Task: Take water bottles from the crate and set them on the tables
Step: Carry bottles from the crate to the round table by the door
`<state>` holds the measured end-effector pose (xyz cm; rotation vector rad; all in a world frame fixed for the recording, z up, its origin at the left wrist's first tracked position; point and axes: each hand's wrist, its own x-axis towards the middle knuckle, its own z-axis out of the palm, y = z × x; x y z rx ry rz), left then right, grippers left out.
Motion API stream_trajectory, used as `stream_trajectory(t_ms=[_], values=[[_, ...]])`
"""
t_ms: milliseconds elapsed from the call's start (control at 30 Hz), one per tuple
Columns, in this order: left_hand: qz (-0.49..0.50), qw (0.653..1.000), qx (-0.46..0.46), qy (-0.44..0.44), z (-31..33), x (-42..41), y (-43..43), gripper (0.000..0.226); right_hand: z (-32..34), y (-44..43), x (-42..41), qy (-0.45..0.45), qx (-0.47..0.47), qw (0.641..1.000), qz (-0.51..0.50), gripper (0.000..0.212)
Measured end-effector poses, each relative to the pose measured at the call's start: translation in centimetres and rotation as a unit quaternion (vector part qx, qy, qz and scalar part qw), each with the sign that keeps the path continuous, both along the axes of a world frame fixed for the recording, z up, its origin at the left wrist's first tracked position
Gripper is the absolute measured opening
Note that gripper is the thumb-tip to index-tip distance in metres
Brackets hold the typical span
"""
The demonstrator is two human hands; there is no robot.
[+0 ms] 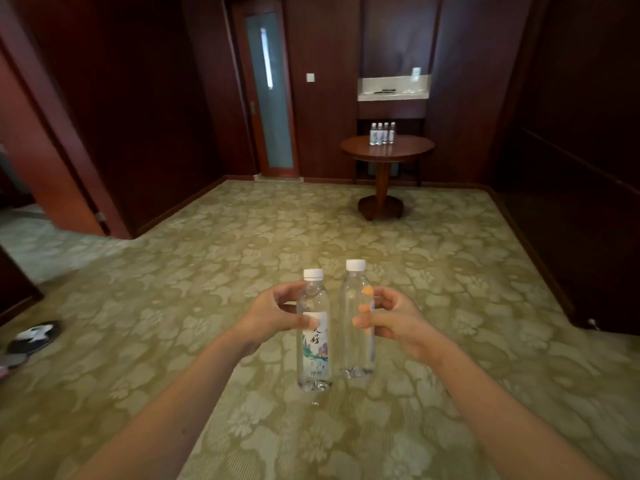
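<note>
— Close before the chest, what are the hands carrying?

— One bottle each. The left hand (277, 315) curls fingers and thumb round the labelled bottle (314, 341). The right hand (391, 320) grips the second bottle (356, 323), which shows mostly clear plastic. Both are upright, capped and just beside each other above the patterned carpet (207, 271).

— And the crate?

— Not in view.

— How far along, then?

— Partly done, I judge. Across the room the round worktop (388, 148) already carries four bottles (382, 133) in a row near its back edge. These two are not yet set down, whether there or on a worktop out of view. Behind, a pale wall counter (393, 88) holds small things too blurred to name.
</note>
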<state>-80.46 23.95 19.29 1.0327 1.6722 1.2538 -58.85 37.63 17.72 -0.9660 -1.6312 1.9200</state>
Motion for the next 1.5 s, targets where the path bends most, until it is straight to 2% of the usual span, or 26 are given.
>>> stream_trajectory(t_ms=[100,233,333,467,600,767,1067,1500], values=[[-0.041,0.999,0.007,0.004,-0.4,-2.6,7.9,0.093,-0.4,6.8,-2.2,0.004,0.009,0.999,-0.034,0.069],[-0.056,0.998,0.022,0.008,0.0,-6.5,19.4,0.08,0.2,16.2,-5.2,-0.001,0.021,0.997,-0.073,0.062],[-0.08,0.996,0.029,0.013,0.8,-8.8,27.6,0.079,0.9,23.2,-6.7,-0.001,0.03,0.995,-0.098,0.07],[-0.11,0.994,0.026,0.015,1.5,-10.5,36.7,0.077,1.4,31.2,-7.7,-0.003,0.027,0.992,-0.124,0.063],[-0.137,0.99,0.023,0.031,1.8,-12.2,45.5,0.081,1.7,39.5,-9.2,-0.01,0.035,0.99,-0.133,0.07],[-0.126,0.99,0.044,0.051,2.8,-14.0,57.7,0.079,2.5,51.9,-11.7,-0.003,0.059,0.991,-0.119,0.059],[-0.087,0.99,0.081,0.072,6.3,-17.0,78.6,0.068,6.1,74.3,-15.8,-0.018,0.098,0.991,-0.085,0.056],[-0.089,0.991,0.078,0.065,3.7,-25.5,107.7,0.074,4.2,102.7,-24.2,-0.056,0.11,0.987,-0.099,0.054]])
